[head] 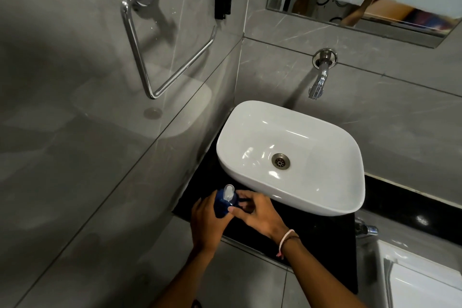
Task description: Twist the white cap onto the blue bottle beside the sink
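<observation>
The blue bottle (222,204) stands on the black counter (312,230) just left of the white sink (325,197). A white cap (228,192) sits on the bottle's top. My left hand (206,222) wraps around the bottle's left side and holds it. My right hand (257,212) is on the bottle's right side, thumb against its body, fingers spread toward the sink. Both hands hide the bottle's lower part.
A chrome tap (318,82) juts from the grey tiled wall above the basin. A chrome towel ring (160,52) hangs on the left wall. A mirror (362,7) is at the top right. A second white fixture (422,280) and a chrome valve (366,229) sit at the lower right.
</observation>
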### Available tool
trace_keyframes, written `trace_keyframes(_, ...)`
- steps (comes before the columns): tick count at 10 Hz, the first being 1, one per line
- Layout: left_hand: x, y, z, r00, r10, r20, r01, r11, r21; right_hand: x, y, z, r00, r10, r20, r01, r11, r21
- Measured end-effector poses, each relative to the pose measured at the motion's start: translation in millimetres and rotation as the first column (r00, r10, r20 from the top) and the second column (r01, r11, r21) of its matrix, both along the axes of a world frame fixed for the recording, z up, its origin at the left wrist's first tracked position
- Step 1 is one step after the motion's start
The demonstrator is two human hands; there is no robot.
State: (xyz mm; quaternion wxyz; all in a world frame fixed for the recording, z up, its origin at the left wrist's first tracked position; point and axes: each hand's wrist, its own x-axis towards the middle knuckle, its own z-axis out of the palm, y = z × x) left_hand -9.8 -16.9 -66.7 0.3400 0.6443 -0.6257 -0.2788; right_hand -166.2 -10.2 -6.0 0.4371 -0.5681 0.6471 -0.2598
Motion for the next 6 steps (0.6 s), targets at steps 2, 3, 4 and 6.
trace_keyframes(2,43.9,-25.7,3.6,0.998,0.042,0.038,-0.041,0.998,-0.05,44.0,-29.4,1.4,0.998,0.066,-0.008,-0.066,0.998,0.011)
trace_keyframes(3,49.3,-28.5,6.4,0.998,0.044,0.049,-0.042,0.999,-0.033,48.7,-31.1,4.9,0.997,0.075,-0.032,-0.074,0.997,0.013)
trace_keyframes(4,48.7,-21.3,8.5,0.999,0.021,0.042,-0.021,1.0,-0.003,42.7,-16.2,7.3,0.988,0.059,-0.144,-0.069,0.995,-0.068)
trace_keyframes(6,27.1,-2.6,30.4,0.997,0.056,0.048,-0.031,0.911,-0.412,-17.2,17.1,12.5,0.803,-0.292,-0.52,-0.058,0.83,-0.555)
